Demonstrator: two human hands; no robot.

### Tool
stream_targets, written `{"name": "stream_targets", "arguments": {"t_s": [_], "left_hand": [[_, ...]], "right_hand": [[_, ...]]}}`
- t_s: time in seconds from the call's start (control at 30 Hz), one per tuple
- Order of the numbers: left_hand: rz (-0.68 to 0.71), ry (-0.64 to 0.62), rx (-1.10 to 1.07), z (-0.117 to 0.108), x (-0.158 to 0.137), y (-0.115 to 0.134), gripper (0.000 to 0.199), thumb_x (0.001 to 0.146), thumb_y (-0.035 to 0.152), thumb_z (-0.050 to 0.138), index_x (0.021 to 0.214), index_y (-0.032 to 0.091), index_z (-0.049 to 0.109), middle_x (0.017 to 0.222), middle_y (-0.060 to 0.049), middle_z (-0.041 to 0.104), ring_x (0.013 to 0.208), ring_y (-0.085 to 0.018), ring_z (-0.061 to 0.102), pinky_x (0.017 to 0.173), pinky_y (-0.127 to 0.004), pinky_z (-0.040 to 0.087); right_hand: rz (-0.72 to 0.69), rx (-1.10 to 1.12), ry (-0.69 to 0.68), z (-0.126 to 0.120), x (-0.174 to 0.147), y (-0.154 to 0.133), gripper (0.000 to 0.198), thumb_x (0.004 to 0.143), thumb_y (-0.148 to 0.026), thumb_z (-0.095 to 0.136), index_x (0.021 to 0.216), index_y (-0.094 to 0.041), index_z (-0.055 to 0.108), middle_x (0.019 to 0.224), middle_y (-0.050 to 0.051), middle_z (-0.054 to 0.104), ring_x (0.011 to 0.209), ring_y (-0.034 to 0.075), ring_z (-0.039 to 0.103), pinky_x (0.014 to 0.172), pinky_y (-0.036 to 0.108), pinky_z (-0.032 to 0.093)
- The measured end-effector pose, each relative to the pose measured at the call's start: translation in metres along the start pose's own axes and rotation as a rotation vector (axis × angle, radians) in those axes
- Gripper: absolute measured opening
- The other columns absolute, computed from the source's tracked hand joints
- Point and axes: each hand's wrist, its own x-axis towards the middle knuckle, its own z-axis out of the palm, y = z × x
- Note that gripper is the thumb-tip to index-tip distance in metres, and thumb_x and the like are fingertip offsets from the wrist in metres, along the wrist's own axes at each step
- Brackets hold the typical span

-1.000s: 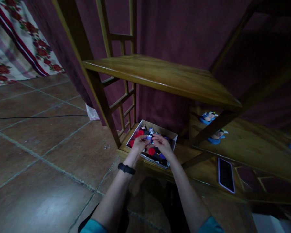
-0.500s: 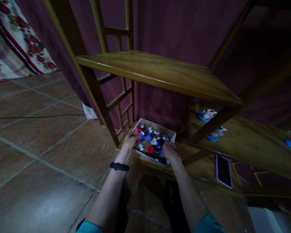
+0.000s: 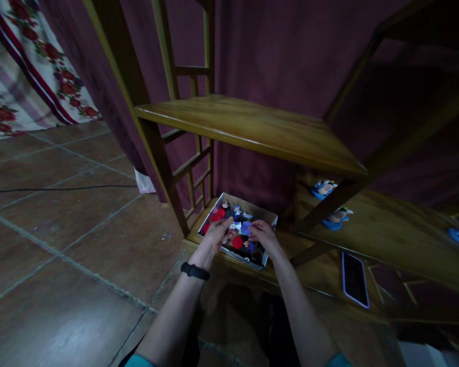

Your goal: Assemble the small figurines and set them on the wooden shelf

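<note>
Right hand (image 3: 263, 232): thumb and fingers pinch a purple disc (image 3: 246, 228) near its rim. Left hand (image 3: 219, 234): fingers curled, tips just beside a white figure (image 3: 235, 226) at the disc's 9 o'clock; whether they grip it cannot be told, the piece being small and partly covered.

Handling note (judgement): a rim pinch suits the disc, leaving its face free; the white figure would be best steadied low on its body, with fingertips kept off the disc. Both wrists low over the box should spare loose pieces a knock.

Disc and white figure are above the middle of the white-rimmed box (image 3: 260, 211). Around them in the box: red discs (image 3: 219, 215) at 10 o'clock, a dark-topped figure (image 3: 225, 204) at 11, a purple-and-white figure (image 3: 237, 209) at 12, a lone red disc (image 3: 237, 241) at 6. Box rests on the lower shelf (image 3: 313, 262); phone (image 3: 354, 279) at its 4 o'clock.

Against half a second ago: hands were then apart, at the box's 9 and 3 o'clock; now drawn together over its middle. Box and phone keep their places on the shelf.
</note>
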Motion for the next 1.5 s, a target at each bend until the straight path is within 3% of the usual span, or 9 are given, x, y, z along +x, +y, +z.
{"name": "stream_targets", "arguments": {"t_s": [0.27, 0.43, 0.67, 0.77, 0.87, 0.93, 1.0, 1.13, 1.5], "left_hand": [[0.179, -0.049, 0.181, 0.008, 0.005, -0.012, 0.036, 0.061, 0.047, 0.072, 0.067, 0.014, 0.057, 0.049, 0.0, 0.057, 0.04, -0.006, 0.047, 0.041, -0.018, 0.034], [0.228, -0.033, 0.239, 0.013, 0.006, -0.015, 0.036, 0.061, 0.048, 0.071, 0.065, 0.015, 0.057, 0.047, 0.002, 0.054, 0.039, -0.007, 0.044, 0.041, -0.019, 0.031], [0.3, -0.023, 0.401, 0.021, 0.004, -0.017, 0.035, 0.061, 0.048, 0.071, 0.06, 0.016, 0.057, 0.043, 0.003, 0.05, 0.038, -0.007, 0.041, 0.039, -0.02, 0.029], [0.286, -0.038, 0.38, 0.022, 0.004, -0.016, 0.035, 0.069, 0.05, 0.063, 0.062, 0.016, 0.058, 0.045, 0.002, 0.051, 0.039, -0.008, 0.043, 0.04, -0.021, 0.032], [0.259, 0.077, 0.301, 0.019, 0.003, -0.013, 0.029, 0.068, 0.043, 0.066, 0.072, 0.015, 0.062, 0.052, 0.002, 0.056, 0.045, -0.009, 0.049, 0.044, -0.02, 0.037], [0.17, 0.13, 0.234, 0.016, 0.001, -0.011, 0.026, 0.066, 0.037, 0.07, 0.077, 0.015, 0.062, 0.057, 0.001, 0.059, 0.05, -0.01, 0.054, 0.047, -0.019, 0.041], [0.029, 0.068, 0.151, 0.014, -0.002, -0.01, 0.024, 0.067, 0.033, 0.07, 0.079, 0.014, 0.062, 0.062, -0.002, 0.062, 0.054, -0.011, 0.058, 0.051, -0.02, 0.045], [-0.09, -0.014, -0.008, 0.014, -0.004, -0.012, 0.013, 0.069, 0.019, 0.07, 0.077, 0.013, 0.062, 0.063, -0.002, 0.063, 0.055, -0.009, 0.059, 0.053, -0.019, 0.049], [0.002, 0.059, -0.123, 0.018, 0.0, -0.02, 0.013, 0.064, 0.003, 0.07, 0.071, 0.011, 0.062, 0.058, -0.001, 0.061, 0.047, -0.006, 0.055, 0.049, -0.015, 0.046]], "right_hand": [[-0.048, 0.088, -0.037, 0.009, -0.01, -0.006, 0.022, 0.068, -0.032, 0.059, 0.086, -0.02, 0.057, 0.076, -0.001, 0.06, 0.057, 0.009, 0.057, 0.05, 0.021, 0.051], [-0.093, 0.016, -0.117, 0.012, -0.013, -0.001, 0.044, 0.069, -0.02, 0.051, 0.112, -0.025, 0.053, 0.085, -0.001, 0.062, 0.065, 0.012, 0.061, 0.059, 0.028, 0.055], [-0.088, -0.122, -0.166, 0.015, -0.013, 0.011, 0.036, 0.068, -0.024, 0.061, 0.104, -0.023, 0.06, 0.085, -0.001, 0.066, 0.076, 0.017, 0.063, 0.068, 0.033, 0.055], [-0.032, 0.034, -0.14, 0.015, -0.014, 0.01, 0.03, 0.069, -0.03, 0.063, 0.098, -0.021, 0.06, 0.085, 0.0, 0.066, 0.069, 0.016, 0.063, 0.064, 0.031, 0.055], [0.006, 0.268, -0.146, 0.014, -0.016, 0.003, 0.03, 0.066, -0.035, 0.069, 0.09, -0.019, 0.061, 0.084, 0.001, 0.066, 0.066, 0.014, 0.062, 0.064, 0.03, 0.054], [0.014, 0.397, -0.142, 0.014, -0.019, -0.002, 0.031, 0.063, -0.037, 0.072, 0.087, -0.019, 0.062, 0.083, 0.001, 0.067, 0.067, 0.013, 0.062, 0.068, 0.03, 0.054], [0.009, 0.444, -0.17, 0.015, -0.022, -0.005, 0.032, 0.063, -0.039, 0.073, 0.087, -0.02, 0.064, 0.084, 0.002, 0.068, 0.07, 0.014, 0.063, 0.071, 0.031, 0.053], [-0.032, 0.333, -0.202, 0.017, -0.026, -0.008, 0.037, 0.063, -0.042, 0.071, 0.093, -0.021, 0.066, 0.089, 0.003, 0.069, 0.074, 0.017, 0.064, 0.068, 0.03, 0.051], [-0.125, 0.164, -0.013, 0.012, -0.022, -0.009, 0.029, 0.066, -0.037, 0.066, 0.089, -0.02, 0.068, 0.089, 0.001, 0.069, 0.085, 0.019, 0.059, 0.082, 0.031, 0.043]]}}
